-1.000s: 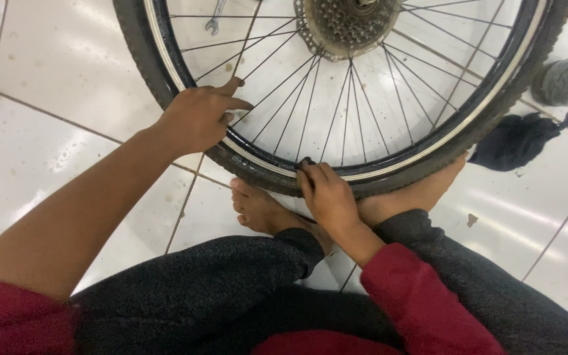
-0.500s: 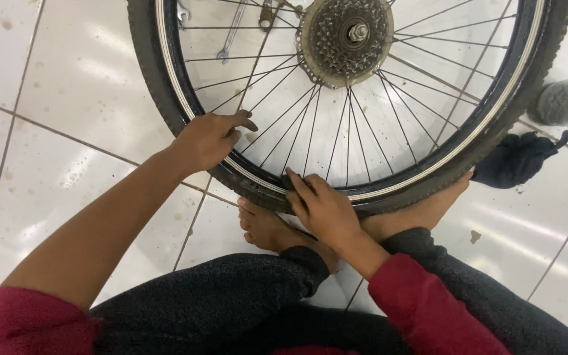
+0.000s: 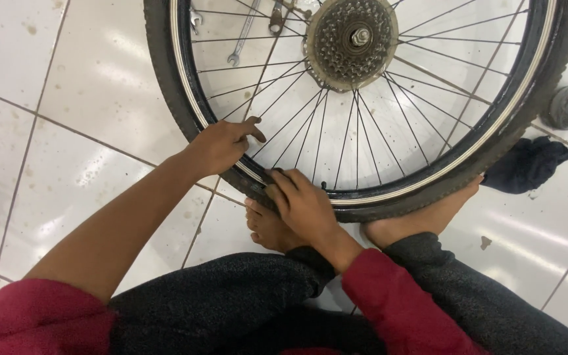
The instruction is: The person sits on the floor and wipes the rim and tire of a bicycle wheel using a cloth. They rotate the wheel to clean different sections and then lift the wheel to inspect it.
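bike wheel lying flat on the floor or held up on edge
Lying flat: the wheel rests over the tiled floor, gear cluster facing up, wrenches visible through its spokes.

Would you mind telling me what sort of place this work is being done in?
Probably an indoor floor at home or in a small repair spot: glossy white floor tiles, a black-tyred spoked bicycle wheel lying flat, steel spanners beneath its spokes, and a person seated barefoot.
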